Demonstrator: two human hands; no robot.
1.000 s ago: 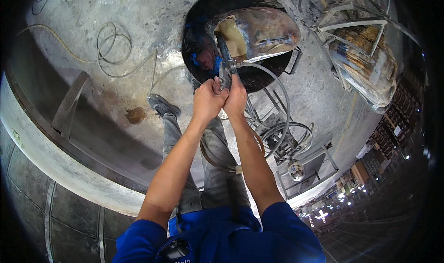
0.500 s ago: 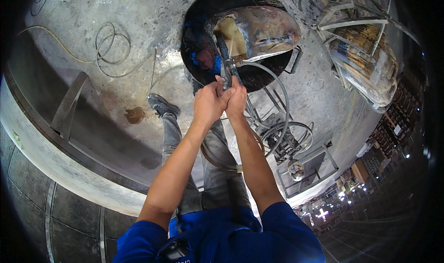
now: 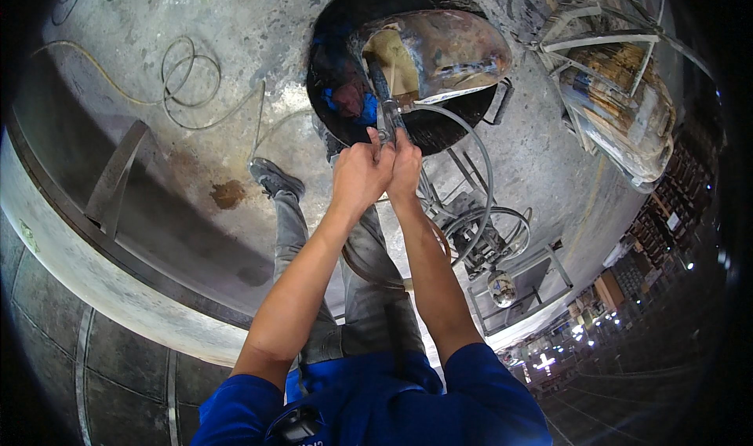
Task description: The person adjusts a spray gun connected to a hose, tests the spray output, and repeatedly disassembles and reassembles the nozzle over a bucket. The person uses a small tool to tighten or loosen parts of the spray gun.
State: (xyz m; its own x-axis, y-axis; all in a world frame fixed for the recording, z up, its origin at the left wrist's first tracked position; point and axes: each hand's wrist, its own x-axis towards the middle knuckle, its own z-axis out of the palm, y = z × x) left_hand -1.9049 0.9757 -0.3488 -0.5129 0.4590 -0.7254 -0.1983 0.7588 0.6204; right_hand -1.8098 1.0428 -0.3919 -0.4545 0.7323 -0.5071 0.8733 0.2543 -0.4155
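Note:
Both hands meet in front of me over the near rim of a dark round bin [image 3: 318, 105]. They are closed around a metal spray gun [image 3: 386, 118] that points away from me into the bin. My left hand [image 3: 359, 173] wraps its near end, thumb side toward the right. Pressed against it, my right hand [image 3: 404, 167] grips the same tool, its fingers partly hidden. A grey hose [image 3: 480, 152] curves off the gun to the right. Inside the bin lie a stained brown container [image 3: 459, 50] with a tan opening, a dark red crumpled piece [image 3: 347, 99] and bits of blue.
A wheeled metal pump frame [image 3: 490, 238] with coiled hoses stands near my right leg. Farther right, a metal rack [image 3: 600, 38] holds a stained container. Loose hose [image 3: 190, 73] loops over the concrete floor at left, beyond a curved low edge [image 3: 70, 218].
My left hand has shifted slightly to the right and its fingers have moved on the spray gun. The gun stays over the bin; little else differs.

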